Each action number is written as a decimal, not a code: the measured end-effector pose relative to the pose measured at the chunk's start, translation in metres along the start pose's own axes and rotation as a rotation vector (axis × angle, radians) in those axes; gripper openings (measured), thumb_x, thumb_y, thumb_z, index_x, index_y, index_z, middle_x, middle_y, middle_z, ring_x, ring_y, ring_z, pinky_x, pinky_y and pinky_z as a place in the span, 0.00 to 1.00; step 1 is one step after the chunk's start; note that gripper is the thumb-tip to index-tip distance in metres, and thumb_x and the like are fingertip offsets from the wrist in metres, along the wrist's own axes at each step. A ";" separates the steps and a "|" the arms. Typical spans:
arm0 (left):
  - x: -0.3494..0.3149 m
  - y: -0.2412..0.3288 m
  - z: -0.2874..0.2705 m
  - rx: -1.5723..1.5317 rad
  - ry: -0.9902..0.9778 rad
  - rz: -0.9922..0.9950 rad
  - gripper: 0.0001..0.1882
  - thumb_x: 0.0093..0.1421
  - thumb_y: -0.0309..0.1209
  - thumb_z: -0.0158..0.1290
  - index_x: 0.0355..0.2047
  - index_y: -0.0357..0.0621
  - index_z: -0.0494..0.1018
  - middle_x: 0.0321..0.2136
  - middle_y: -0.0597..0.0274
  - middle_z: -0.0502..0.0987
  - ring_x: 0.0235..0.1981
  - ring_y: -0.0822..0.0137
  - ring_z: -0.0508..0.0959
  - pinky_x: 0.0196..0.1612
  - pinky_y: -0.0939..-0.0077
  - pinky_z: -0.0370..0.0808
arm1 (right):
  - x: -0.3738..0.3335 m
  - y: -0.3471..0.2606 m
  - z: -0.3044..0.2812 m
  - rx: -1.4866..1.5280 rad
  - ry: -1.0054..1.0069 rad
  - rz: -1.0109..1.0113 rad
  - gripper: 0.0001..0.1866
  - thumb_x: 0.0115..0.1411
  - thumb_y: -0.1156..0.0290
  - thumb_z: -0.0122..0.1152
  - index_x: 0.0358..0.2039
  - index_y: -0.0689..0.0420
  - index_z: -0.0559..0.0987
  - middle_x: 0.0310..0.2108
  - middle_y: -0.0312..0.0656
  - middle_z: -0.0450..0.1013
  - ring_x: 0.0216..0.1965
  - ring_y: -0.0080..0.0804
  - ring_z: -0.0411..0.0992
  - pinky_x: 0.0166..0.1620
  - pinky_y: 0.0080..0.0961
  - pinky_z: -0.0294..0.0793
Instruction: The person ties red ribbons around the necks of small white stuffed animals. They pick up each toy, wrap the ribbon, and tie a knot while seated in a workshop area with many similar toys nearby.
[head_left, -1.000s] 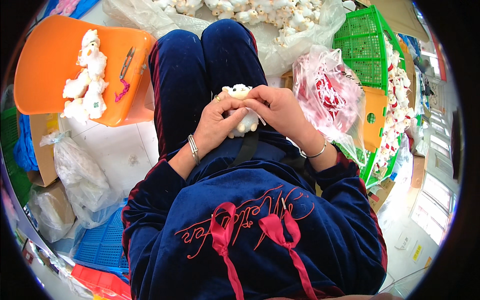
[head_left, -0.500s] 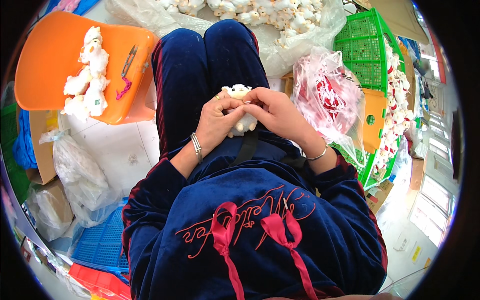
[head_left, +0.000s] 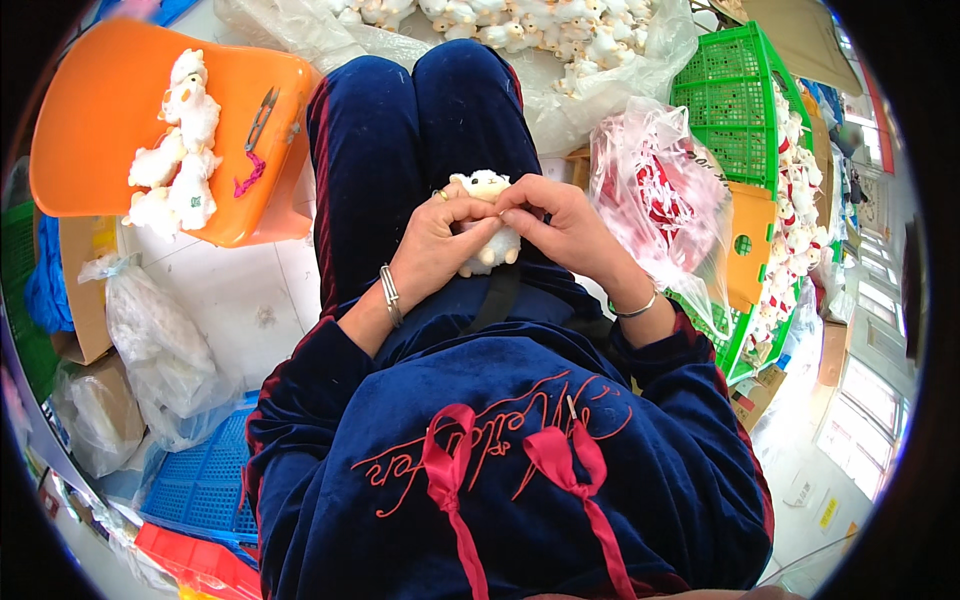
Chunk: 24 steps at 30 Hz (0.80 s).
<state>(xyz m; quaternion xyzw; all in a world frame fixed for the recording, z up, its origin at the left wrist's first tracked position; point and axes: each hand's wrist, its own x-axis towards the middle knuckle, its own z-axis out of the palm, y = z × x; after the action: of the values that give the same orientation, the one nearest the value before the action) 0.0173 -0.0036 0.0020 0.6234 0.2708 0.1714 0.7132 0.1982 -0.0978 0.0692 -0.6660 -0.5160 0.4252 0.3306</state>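
On my lap sits a small white plush lamb, its cream face and dark eyes turned up toward me. My left hand is closed around one side of its neck, thumb and fingertips pinching at the front. From the other side my right hand pinches at the same spot, the fingertips of both hands nearly meeting below the lamb's face. Anything small between the fingertips is hidden. Several similar white plush toys lie in a row on the orange chair at left, beside thread snips with a pink tie.
Beyond my knees, a clear plastic sheet holds a heap of white plush toys. To the right are a clear bag of red and white pieces and a green crate. A blue crate stands at lower left.
My fingertips have shifted slightly at the lamb's neck, still pinching there. Otherwise the scene only shifts a little with the camera.
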 end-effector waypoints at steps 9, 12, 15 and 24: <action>0.003 0.009 0.004 0.268 0.047 0.134 0.07 0.58 0.28 0.65 0.35 0.38 0.84 0.26 0.65 0.75 0.27 0.75 0.74 0.33 0.81 0.71 | 0.002 -0.020 0.010 -0.187 0.121 0.021 0.04 0.65 0.74 0.57 0.36 0.62 0.77 0.33 0.53 0.77 0.35 0.51 0.76 0.38 0.36 0.74; 0.004 0.006 0.003 0.220 0.064 0.162 0.07 0.58 0.31 0.65 0.34 0.41 0.85 0.24 0.61 0.79 0.26 0.71 0.78 0.32 0.76 0.74 | 0.002 -0.015 0.013 -0.244 0.164 -0.085 0.04 0.65 0.76 0.57 0.36 0.62 0.77 0.31 0.52 0.77 0.33 0.52 0.76 0.37 0.36 0.74; 0.006 0.008 -0.006 0.106 -0.067 0.104 0.07 0.58 0.28 0.65 0.36 0.38 0.84 0.27 0.65 0.76 0.28 0.76 0.74 0.34 0.81 0.71 | 0.003 -0.008 0.010 -0.104 0.149 -0.028 0.03 0.65 0.76 0.58 0.37 0.62 0.77 0.29 0.47 0.76 0.30 0.40 0.75 0.36 0.31 0.74; 0.006 0.008 -0.006 0.060 -0.059 0.033 0.08 0.62 0.30 0.63 0.37 0.38 0.85 0.28 0.64 0.78 0.30 0.76 0.74 0.36 0.81 0.71 | 0.004 0.000 0.002 0.230 0.046 0.210 0.05 0.69 0.75 0.58 0.38 0.64 0.78 0.30 0.34 0.76 0.33 0.18 0.71 0.38 0.19 0.73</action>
<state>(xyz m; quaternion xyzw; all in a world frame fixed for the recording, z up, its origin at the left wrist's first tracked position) 0.0187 0.0062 0.0084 0.6535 0.2443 0.1568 0.6990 0.1968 -0.0943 0.0678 -0.6836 -0.3837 0.4983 0.3702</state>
